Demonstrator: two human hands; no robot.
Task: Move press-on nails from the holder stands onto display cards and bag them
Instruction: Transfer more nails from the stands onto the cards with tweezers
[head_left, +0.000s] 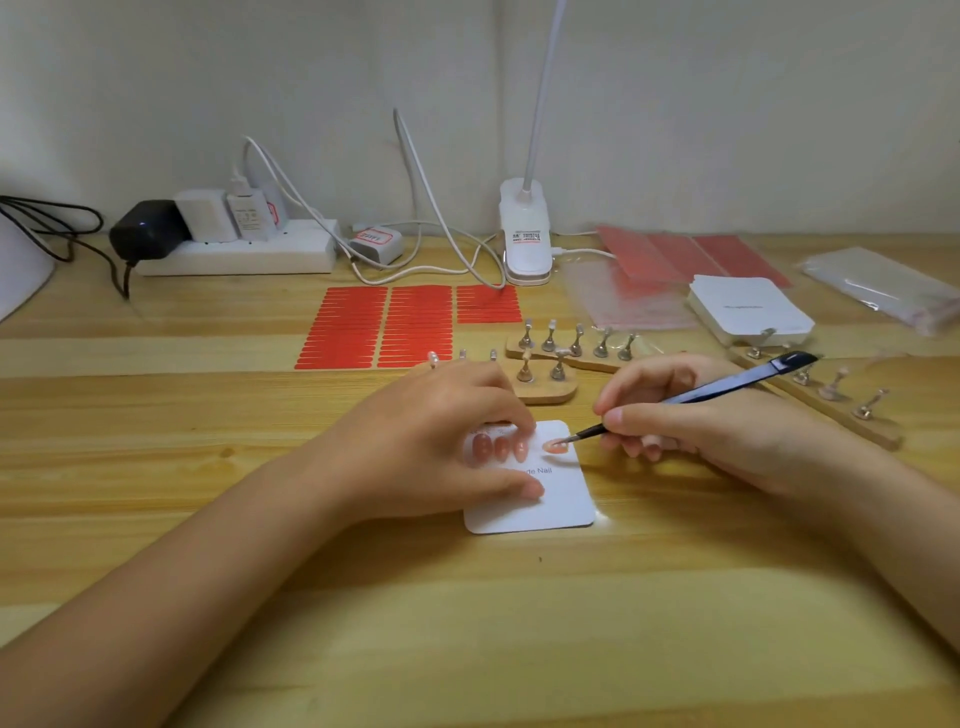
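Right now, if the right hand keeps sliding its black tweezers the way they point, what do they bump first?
Probably the left hand's fingertips. The right hand aims the black tweezers left, tips on a small pink nail on the white card.

A home craft desk: wooden table against a plain wall, power strip with chargers, clip lamp, red sticker sheets, nail stands, card stack
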